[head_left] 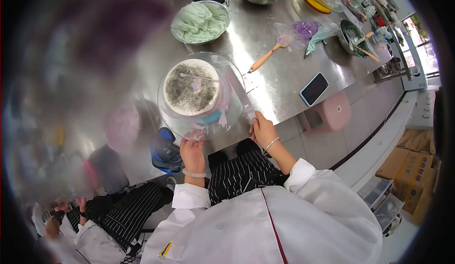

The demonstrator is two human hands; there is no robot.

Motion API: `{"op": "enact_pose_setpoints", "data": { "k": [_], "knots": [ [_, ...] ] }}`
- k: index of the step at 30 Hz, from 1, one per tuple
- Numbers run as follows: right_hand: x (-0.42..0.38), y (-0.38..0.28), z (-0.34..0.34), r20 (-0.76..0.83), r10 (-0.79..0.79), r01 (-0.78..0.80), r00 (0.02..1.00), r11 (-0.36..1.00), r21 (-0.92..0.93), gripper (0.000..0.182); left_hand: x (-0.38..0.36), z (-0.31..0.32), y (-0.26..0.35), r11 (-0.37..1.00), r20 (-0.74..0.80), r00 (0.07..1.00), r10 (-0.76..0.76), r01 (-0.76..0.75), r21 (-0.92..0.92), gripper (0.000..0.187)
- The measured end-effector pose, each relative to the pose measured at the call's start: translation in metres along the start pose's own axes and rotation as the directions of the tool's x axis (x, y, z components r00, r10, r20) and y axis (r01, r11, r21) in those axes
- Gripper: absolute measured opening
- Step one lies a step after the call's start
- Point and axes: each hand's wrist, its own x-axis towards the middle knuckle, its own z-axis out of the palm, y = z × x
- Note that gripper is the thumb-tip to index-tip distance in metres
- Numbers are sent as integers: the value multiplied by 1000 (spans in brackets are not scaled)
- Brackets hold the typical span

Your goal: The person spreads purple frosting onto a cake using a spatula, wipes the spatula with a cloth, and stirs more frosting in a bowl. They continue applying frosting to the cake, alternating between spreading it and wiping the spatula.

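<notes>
A round cake point(192, 88) with a pale, dark-speckled top stands on a clear glass turntable point(165, 120). Lilac cream smears the glass around its base, and a thin pinkish streak crosses the top. My left hand point(192, 154) has its fingers closed at the turntable's near rim. In my right hand point(263, 130) is the handle of an icing spatula point(241, 93). Its long blade points away from me, along the cake's right side and over the glass.
Beyond the turntable sits a bowl of pale green cream point(200, 22). A wooden-handled spatula point(265, 59), piping bags point(305, 29), a mixing bowl point(353, 39) and a phone point(314, 89) lie to the right. A pink stool point(327, 112) stands below; another person point(121, 212) is at left.
</notes>
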Motion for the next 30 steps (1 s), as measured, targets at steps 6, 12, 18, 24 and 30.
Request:
{"op": "enact_pose_setpoints", "data": {
  "k": [6,12,18,24,30],
  "knots": [
    [-8,2,14,227,69,-125,972,962,244,20,-11,2,-12,1000,23,1000,9,-9,10,30],
    [-21,-14,-3,406,26,-296,914,726,621,20,-21,6,-21,998,38,999,-29,27,56,35],
    [4,12,-5,1,-12,12,1000,998,-59,20,-29,7,-14,985,68,985,-160,155,71,49],
    [-9,9,19,-93,-139,91,986,913,-397,20,-11,-7,-21,975,-19,977,212,-210,78,55],
    [-25,-13,22,174,117,-156,978,961,229,19,-18,0,-24,991,0,994,112,-112,80,51]
  ]
}}
